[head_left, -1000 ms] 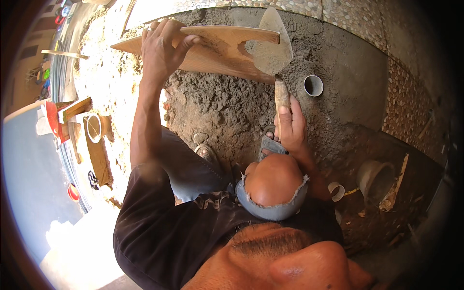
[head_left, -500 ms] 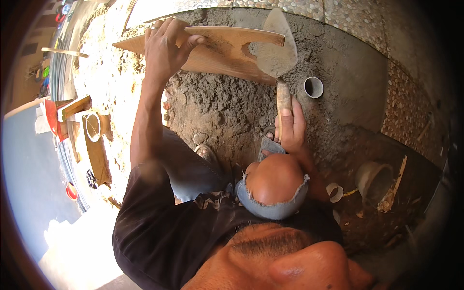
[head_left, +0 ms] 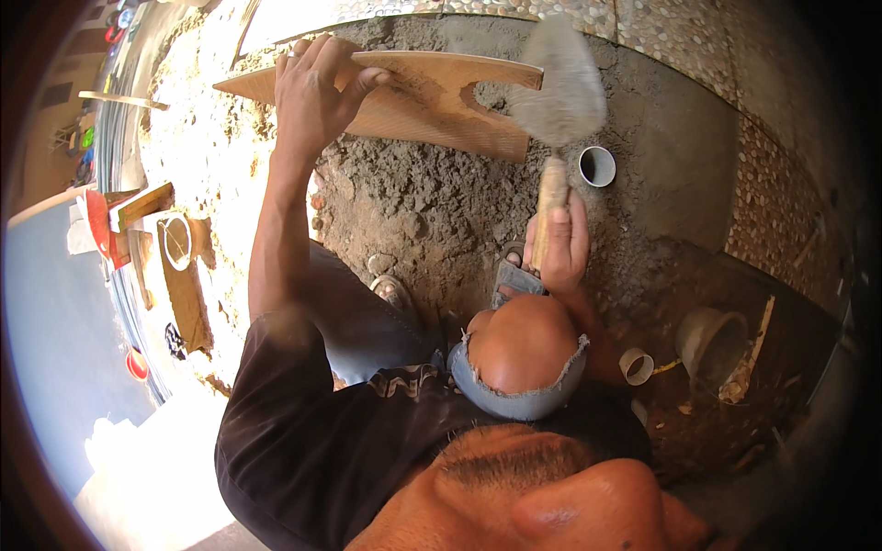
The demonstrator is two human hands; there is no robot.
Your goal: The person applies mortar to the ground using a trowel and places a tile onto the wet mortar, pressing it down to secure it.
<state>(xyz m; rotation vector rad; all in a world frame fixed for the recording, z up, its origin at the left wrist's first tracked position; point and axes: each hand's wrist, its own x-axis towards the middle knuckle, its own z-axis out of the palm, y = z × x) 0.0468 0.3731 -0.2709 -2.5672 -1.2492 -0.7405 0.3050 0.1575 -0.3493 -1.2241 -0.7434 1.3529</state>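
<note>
My left hand (head_left: 317, 87) is closed over the upper edge of a brown tile (head_left: 432, 101), thumb on its near face. The tile stands tilted on wet mortar, and a rounded notch is cut into its right end. In my right hand (head_left: 562, 241) is the wooden handle of a trowel (head_left: 558, 87), fingers wrapped round it. Its grey blade, slightly blurred, lies just right of the notch. A white pipe end (head_left: 597, 166) sticks up from the mortar (head_left: 432, 188), near the handle's right side.
Smoothed grey mortar (head_left: 684, 174) spreads to the right, bordered by pebbled paving (head_left: 776, 197). At the lower right lie a bucket-like container (head_left: 712, 344), a short pipe piece (head_left: 636, 366) and a wood strip (head_left: 763, 335). A wooden plank (head_left: 184, 298) lies at the left.
My right hand has shifted the trowel a little to the right, off the tile's notched end, so the notch shows more fully. My left hand and the tile stay nearly still.
</note>
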